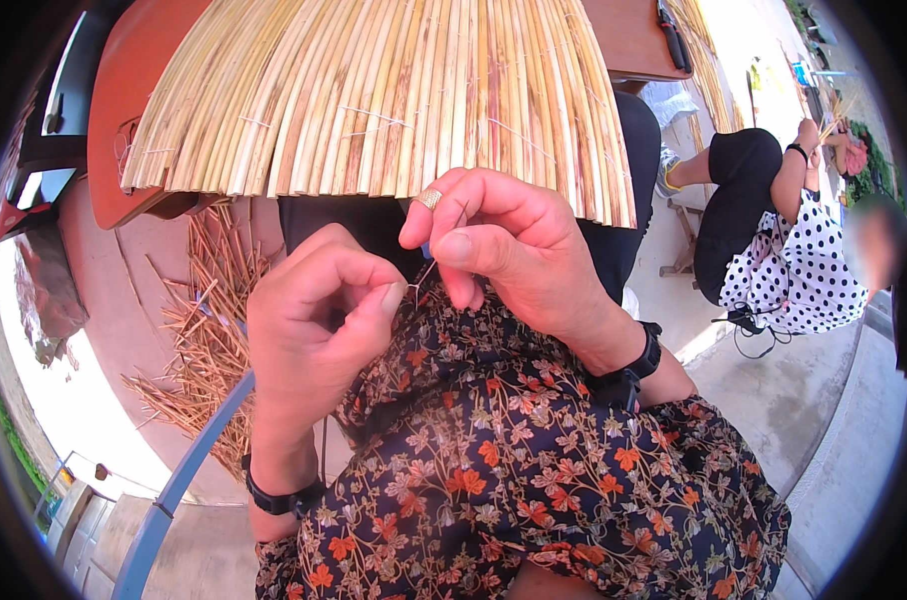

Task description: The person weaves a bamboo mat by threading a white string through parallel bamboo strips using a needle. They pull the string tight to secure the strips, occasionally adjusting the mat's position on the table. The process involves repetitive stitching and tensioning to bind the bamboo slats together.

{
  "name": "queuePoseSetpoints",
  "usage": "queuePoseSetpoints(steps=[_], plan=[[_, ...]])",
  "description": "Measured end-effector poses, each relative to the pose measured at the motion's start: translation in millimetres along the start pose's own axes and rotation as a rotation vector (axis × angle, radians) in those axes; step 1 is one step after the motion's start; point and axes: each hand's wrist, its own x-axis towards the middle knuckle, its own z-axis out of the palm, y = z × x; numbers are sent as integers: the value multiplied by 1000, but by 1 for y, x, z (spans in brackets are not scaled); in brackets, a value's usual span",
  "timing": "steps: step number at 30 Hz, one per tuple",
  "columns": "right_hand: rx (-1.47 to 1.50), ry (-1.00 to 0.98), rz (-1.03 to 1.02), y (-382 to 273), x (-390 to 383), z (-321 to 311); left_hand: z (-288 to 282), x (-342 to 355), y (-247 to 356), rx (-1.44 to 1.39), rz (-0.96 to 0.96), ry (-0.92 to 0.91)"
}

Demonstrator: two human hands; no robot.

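Note:
My left hand [319, 320] is closed in a pinch on the end of a thin white thread [415, 288]. Just right of it and slightly higher, my right hand [514, 245] pinches a thin needle [431, 268] between thumb and forefinger, slanting down to the thread. A gold ring circles one of its fingers. Beyond both hands lies a mat of pale reed stalks [374, 110], stitched across with white thread. Its near edge sits above my lap, close to my right knuckles. What my curled fingers cover inside each palm is hidden.
The mat rests on a reddish-brown table [124, 190]. Black-handled pliers [675, 40] lie at its right corner. Loose cut stalks [209, 330] are heaped on the ground at left, near a blue-grey bar [189, 480]. Another person [794, 260] in a dotted top sits at right.

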Motion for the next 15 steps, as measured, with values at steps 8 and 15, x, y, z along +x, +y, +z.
queuePoseSetpoints(steps=[8,15], plan=[[-9,2,9,-3,0,1,1,0,5,-275,-134,-38],[5,-9,-18,-1,0,2,-1,2,1,-15,40,-51]])
